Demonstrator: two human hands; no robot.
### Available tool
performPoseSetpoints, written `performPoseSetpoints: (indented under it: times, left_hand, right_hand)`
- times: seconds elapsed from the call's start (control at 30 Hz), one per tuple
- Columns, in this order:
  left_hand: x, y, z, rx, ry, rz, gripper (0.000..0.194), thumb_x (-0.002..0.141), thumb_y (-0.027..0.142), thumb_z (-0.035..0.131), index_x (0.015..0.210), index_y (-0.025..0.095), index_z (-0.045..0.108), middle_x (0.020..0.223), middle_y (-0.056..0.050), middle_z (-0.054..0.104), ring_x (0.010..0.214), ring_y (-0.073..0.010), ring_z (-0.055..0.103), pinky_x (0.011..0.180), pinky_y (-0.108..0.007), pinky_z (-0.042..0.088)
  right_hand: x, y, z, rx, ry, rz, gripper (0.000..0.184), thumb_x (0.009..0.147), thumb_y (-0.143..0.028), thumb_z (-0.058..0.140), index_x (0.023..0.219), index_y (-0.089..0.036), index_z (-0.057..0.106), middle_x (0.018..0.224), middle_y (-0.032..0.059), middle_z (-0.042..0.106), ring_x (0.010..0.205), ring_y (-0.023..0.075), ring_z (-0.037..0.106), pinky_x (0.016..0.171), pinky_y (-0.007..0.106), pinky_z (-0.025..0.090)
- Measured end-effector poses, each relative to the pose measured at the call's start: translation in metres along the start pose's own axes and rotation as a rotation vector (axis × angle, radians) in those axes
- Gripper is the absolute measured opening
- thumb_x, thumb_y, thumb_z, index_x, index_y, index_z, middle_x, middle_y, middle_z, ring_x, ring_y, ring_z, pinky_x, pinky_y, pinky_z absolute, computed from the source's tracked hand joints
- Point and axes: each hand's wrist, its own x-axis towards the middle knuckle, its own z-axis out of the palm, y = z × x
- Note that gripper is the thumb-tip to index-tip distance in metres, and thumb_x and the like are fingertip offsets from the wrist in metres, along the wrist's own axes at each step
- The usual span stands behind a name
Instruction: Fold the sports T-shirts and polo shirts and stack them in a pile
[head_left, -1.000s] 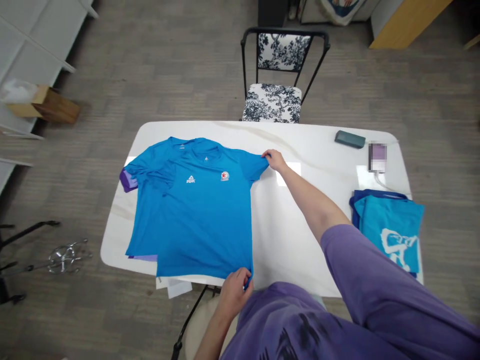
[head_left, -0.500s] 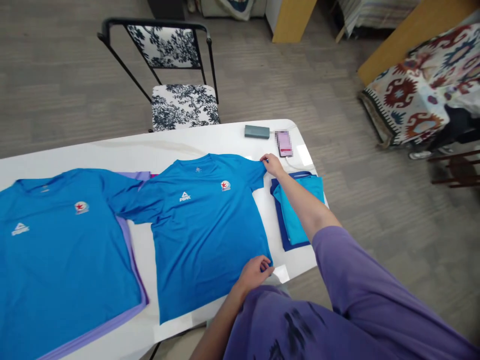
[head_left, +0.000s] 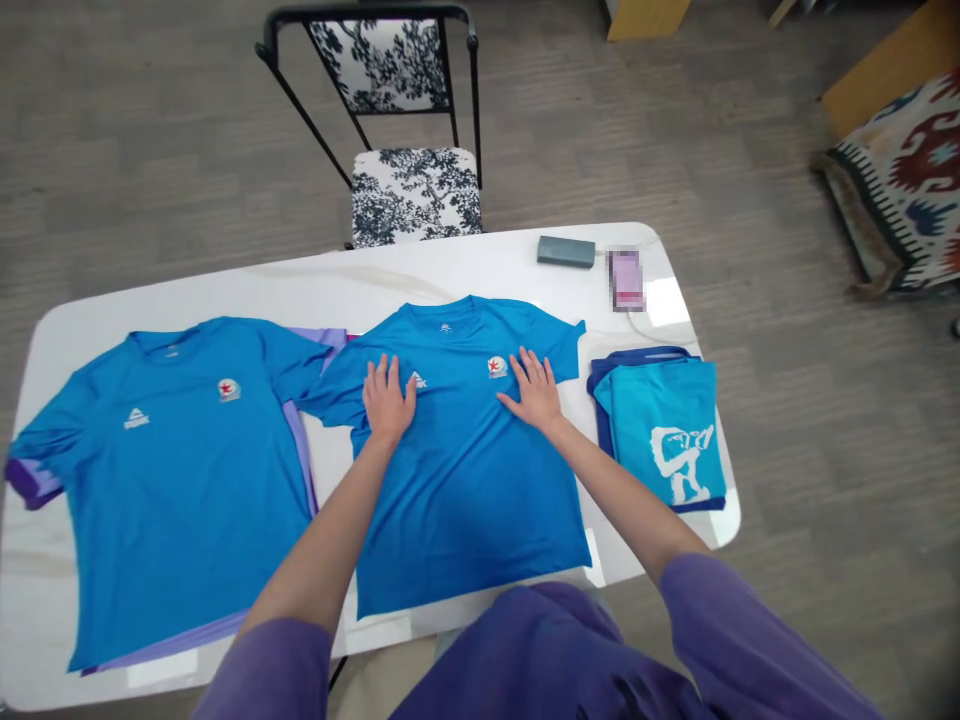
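Observation:
A blue sports t-shirt [head_left: 465, 480] lies spread flat, front up, on the white table [head_left: 225, 285]. My left hand [head_left: 388, 398] rests flat on its chest by the small white logo, fingers spread. My right hand [head_left: 534, 389] lies flat on the chest just right of the star badge, fingers also spread. Neither hand holds anything. To the left, a second blue t-shirt [head_left: 165, 470] lies on top of purple shirts [head_left: 298, 440].
A folded pile of turquoise and navy shirts [head_left: 664, 430] sits at the table's right end. A dark case [head_left: 565, 251] and a phone [head_left: 625, 279] lie near the far right corner. A floral chair [head_left: 409, 190] stands behind the table. A patterned rug [head_left: 900, 170] is at right.
Both hands let go of the shirt's sleeve and hem and now lie flat on its chest. The shirt lies smoother, and the view has shifted.

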Motion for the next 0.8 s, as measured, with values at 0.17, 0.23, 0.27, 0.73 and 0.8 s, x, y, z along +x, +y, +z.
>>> performPoseSetpoints:
  times: [0.17,0.23,0.27,0.73,0.8]
  left_hand:
    - [0.061,-0.029,0.002,0.059,-0.056,0.079,0.076,0.113,0.055,0.037,0.180,0.019,0.029,0.188,-0.011,0.021,0.176,-0.0342,0.008,0.140,-0.063,0.011]
    - [0.070,-0.037,0.003,0.076,-0.028,0.108,0.077,0.113,0.055,0.036,0.180,0.019,0.027,0.189,-0.010,0.019,0.176,-0.0341,0.006,0.141,-0.063,0.008]
    - [0.073,-0.041,0.004,0.083,-0.015,0.121,0.077,0.113,0.055,0.037,0.181,0.019,0.026,0.189,-0.010,0.018,0.176,-0.0339,0.005,0.141,-0.062,0.007]
    - [-0.063,-0.048,-0.024,-0.049,0.050,0.235,0.087,0.112,0.056,0.044,0.182,0.012,0.015,0.189,-0.015,0.008,0.177,-0.0333,-0.005,0.144,-0.061,0.009]
    - [-0.153,-0.071,-0.022,-0.077,0.030,0.232,0.087,0.112,0.053,0.048,0.182,0.015,0.013,0.189,-0.016,0.010,0.177,-0.0340,-0.001,0.143,-0.063,0.016]
  right_hand:
    - [0.016,-0.006,0.019,-0.042,0.017,0.024,0.103,0.101,-0.079,0.055,0.181,-0.023,0.024,0.189,0.0099,0.014,0.175,0.0353,0.016,0.143,0.063,0.002]
    - [0.017,-0.008,0.021,-0.059,0.026,0.021,0.103,0.101,-0.080,0.054,0.181,-0.024,0.022,0.190,0.0090,0.011,0.175,0.0351,0.016,0.143,0.063,-0.001]
    - [0.016,-0.010,0.021,-0.067,0.028,0.020,0.103,0.101,-0.081,0.053,0.181,-0.024,0.021,0.190,0.0084,0.010,0.175,0.0350,0.015,0.143,0.063,-0.002]
    - [-0.043,-0.060,0.009,-0.118,0.091,0.039,0.090,0.112,-0.067,0.036,0.182,-0.017,0.010,0.189,0.0109,0.011,0.176,0.0322,0.013,0.143,0.065,0.004]
    - [-0.117,-0.077,0.016,-0.105,0.119,0.117,0.089,0.113,-0.064,0.038,0.182,-0.018,0.006,0.189,0.0118,0.012,0.176,0.0334,0.016,0.143,0.066,0.012]
